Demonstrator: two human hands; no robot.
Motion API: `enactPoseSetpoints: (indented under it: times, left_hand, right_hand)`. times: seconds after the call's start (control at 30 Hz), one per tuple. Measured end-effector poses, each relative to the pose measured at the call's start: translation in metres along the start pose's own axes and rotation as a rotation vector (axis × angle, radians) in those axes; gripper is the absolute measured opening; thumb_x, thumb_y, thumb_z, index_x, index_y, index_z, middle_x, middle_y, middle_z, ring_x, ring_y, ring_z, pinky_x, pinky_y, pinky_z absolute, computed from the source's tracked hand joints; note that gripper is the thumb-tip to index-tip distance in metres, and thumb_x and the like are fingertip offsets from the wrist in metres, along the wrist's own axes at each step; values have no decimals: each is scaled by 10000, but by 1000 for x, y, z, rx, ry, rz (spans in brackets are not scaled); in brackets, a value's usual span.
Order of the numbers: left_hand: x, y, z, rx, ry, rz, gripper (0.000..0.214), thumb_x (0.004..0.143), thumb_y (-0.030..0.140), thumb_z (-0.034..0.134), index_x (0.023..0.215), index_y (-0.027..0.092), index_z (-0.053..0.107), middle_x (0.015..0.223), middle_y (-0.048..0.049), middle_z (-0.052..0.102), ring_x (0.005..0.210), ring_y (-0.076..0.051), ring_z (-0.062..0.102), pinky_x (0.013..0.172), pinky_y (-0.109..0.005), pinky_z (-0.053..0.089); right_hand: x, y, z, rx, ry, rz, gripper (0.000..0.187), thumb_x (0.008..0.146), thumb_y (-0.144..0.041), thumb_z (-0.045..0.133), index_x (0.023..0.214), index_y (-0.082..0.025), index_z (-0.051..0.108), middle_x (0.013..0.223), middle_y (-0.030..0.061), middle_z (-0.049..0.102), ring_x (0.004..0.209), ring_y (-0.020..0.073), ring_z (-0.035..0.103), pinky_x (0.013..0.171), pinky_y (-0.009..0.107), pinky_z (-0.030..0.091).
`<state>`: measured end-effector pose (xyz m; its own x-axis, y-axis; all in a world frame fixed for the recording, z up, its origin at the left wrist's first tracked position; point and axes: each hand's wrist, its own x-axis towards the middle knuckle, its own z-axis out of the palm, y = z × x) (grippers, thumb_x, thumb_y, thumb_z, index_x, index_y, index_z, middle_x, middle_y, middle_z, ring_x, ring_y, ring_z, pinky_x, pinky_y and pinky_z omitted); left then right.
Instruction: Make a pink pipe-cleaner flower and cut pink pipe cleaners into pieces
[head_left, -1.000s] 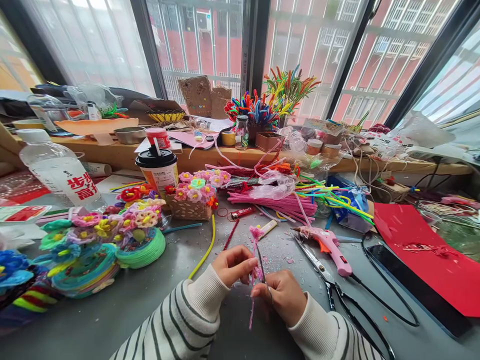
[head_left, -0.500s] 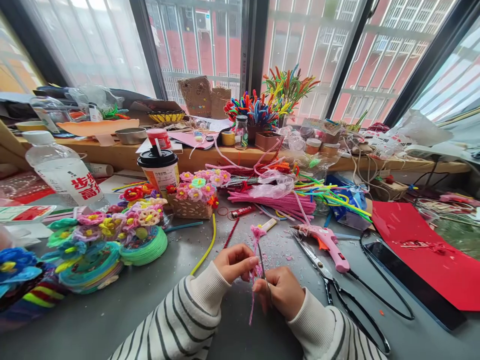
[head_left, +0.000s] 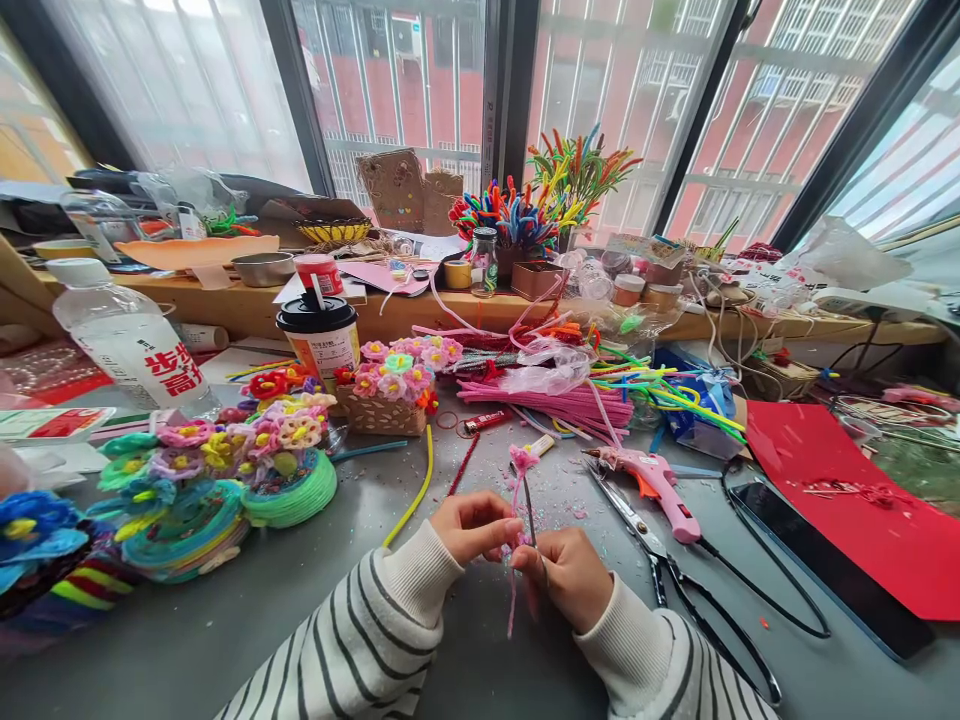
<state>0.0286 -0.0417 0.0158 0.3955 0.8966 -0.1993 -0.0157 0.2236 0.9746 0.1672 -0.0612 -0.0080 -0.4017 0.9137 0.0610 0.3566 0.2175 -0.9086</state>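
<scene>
- Pink chenille flower [head_left: 523, 457]: held above the grey tabletop [head_left: 300, 620], between my two hands, head uppermost. Its thin tail [head_left: 511, 605] hangs below my grip.
- Left grip: my left hand [head_left: 476, 530] is closed on the stem, thumb pressed toward the curled fingers.
- Right grip: my right hand [head_left: 574, 575] is clamped on a slim dark metal tool [head_left: 530, 510]. I cannot identify its type from this view.
- Alignment: the tool runs upward close beside the stem, its tip below the flower head. I cannot tell whether metal and fibre touch.
- Step in hand, as I judge it: working the tool along the stem near the left pinch.
- Technique: anchor the stem with the left hand and let only the right hand guide the tool. Use light, short strokes; chenille pile probably sheds or flattens under hard pressure.
- Caution: hold the tip clear of my left thumb and of the petals. A slip upward could distort the head.
- Clearance: work left of the large black-handled scissors [head_left: 651, 542] and the pink glue gun [head_left: 654, 487], so that neither sleeve nor tail catches on them.
</scene>
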Motion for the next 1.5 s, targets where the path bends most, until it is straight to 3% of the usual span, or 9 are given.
enactPoseSetpoints:
  times: [0.37, 0.73, 1.0, 1.5]
  left_hand:
    - [1, 2, -1, 16, 49, 31, 279, 492, 342, 641, 548, 110, 497, 446, 37, 519, 380, -38, 423, 406, -172, 335]
    - [0, 2, 0, 17, 36, 23, 290, 485, 354, 642, 535, 112, 491, 430, 48, 492, 379, -36, 406, 402, -175, 330]
    - [1, -4, 0, 30, -45, -6, 272, 501, 327, 641, 547, 111, 483, 434, 48, 493, 411, -45, 427, 415, -173, 335]
    - [1, -5, -1, 3, -55, -7, 255, 504, 323, 644, 543, 113, 505, 442, 37, 506, 409, -55, 434, 415, -179, 333]
  right_hand:
    - [-4, 2, 5, -86, -129, -20, 754, 604, -712, 140, 393, -107, 538, 396, 36, 503, 378, 82, 430, 397, 188, 328]
    - [-1, 3, 5, -53, -20, 3, 637, 603, -672, 301, 311, -145, 510, 296, -15, 396, 338, 78, 394, 418, 204, 335]
    - [-1, 2, 4, -60, -32, -75, 710, 667, -652, 190, 344, -131, 547, 293, -13, 397, 344, 65, 395, 421, 181, 329]
    - [-1, -1, 5, -61, -48, -80, 739, 629, -694, 147, 334, -123, 513, 314, -14, 361, 354, 69, 368, 397, 187, 297]
